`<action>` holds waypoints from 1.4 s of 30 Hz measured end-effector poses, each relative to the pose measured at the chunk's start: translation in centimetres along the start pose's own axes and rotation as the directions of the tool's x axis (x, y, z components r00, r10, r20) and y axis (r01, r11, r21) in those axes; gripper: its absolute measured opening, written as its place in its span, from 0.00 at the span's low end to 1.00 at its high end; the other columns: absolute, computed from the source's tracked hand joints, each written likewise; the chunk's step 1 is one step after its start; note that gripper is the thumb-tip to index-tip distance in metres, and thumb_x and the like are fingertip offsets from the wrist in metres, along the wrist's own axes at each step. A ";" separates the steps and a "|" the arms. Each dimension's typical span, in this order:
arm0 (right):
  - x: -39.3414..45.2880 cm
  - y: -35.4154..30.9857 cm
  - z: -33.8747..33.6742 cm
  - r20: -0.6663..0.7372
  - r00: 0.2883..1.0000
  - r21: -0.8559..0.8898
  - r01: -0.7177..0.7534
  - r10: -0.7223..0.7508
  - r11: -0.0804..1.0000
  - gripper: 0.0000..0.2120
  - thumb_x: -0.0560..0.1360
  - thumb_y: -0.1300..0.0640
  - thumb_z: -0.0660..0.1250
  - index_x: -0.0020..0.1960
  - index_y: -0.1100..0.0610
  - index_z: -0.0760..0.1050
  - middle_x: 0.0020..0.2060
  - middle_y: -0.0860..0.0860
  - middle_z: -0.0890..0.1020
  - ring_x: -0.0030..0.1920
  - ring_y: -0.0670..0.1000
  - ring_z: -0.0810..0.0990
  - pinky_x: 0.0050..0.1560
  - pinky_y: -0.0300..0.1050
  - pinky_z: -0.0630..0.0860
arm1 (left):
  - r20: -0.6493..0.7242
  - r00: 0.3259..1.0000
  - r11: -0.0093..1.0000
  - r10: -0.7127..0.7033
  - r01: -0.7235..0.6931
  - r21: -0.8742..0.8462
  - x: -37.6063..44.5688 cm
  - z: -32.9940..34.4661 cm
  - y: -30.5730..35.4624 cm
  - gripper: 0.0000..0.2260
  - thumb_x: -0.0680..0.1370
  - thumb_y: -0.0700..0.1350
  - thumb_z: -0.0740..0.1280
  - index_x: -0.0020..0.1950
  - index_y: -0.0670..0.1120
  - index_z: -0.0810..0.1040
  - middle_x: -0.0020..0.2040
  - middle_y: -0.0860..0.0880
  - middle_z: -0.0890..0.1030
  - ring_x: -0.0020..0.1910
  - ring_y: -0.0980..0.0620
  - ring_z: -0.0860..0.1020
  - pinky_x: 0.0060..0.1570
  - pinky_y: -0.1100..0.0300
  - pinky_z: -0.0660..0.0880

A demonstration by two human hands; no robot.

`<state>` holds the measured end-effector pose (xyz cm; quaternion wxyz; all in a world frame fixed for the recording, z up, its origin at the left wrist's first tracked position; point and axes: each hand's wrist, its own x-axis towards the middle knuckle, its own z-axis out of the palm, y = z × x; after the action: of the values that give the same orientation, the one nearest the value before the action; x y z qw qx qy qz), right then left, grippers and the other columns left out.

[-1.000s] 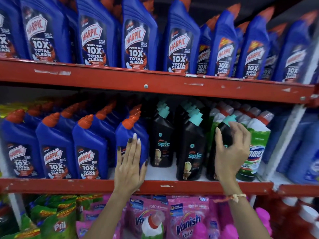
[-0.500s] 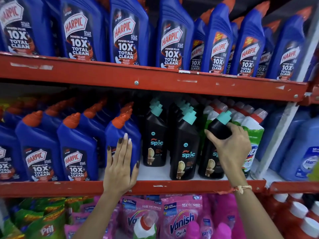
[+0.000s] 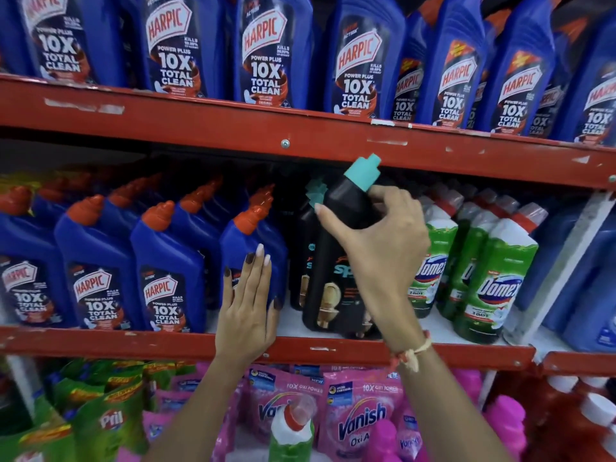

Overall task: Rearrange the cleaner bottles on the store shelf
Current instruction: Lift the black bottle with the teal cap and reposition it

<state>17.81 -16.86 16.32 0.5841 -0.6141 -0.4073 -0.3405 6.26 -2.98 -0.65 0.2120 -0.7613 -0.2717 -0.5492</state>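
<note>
Nearest, pink Vanish pouches (image 3: 361,418) and green Pril packs (image 3: 106,418) are running off the bottom edge. On the middle shelf (image 3: 133,343), the left hand (image 3: 246,315) is lying flat, fingers together, over a blue Harpic bottle (image 3: 248,241), hiding most of its label. The right hand (image 3: 383,241) is gripping the black bottle (image 3: 333,288) by its neck, tilting it and covering "Spic" partly. Green Domex bottles (image 3: 496,278) are standing right. Behind, rear rows are fading into shadow.

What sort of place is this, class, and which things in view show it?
Most likely a shop's cleaning-products aisle: red metal shelves carry rows of identical Harpic bottles, green Domex bottles and Vanish pouches, all facing outward.
</note>
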 end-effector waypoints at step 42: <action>-7.7 2.1 5.1 0.079 0.997 0.064 0.015 -0.020 0.998 0.28 0.72 0.44 0.72 0.63 0.61 0.72 0.59 0.54 0.77 0.61 0.52 0.73 0.59 0.37 0.71 | -0.021 1.000 1.000 0.002 -0.002 0.019 -0.2 0.2 0.3 0.26 0.83 0.45 0.52 0.80 0.39 0.53 0.82 0.47 0.48 0.81 0.48 0.51 0.80 0.45 0.46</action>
<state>16.01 -12.55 8.05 0.5837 -0.6047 -0.4460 -0.3077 6.54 -3.17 -0.90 0.2225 -0.7538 -0.2738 -0.5544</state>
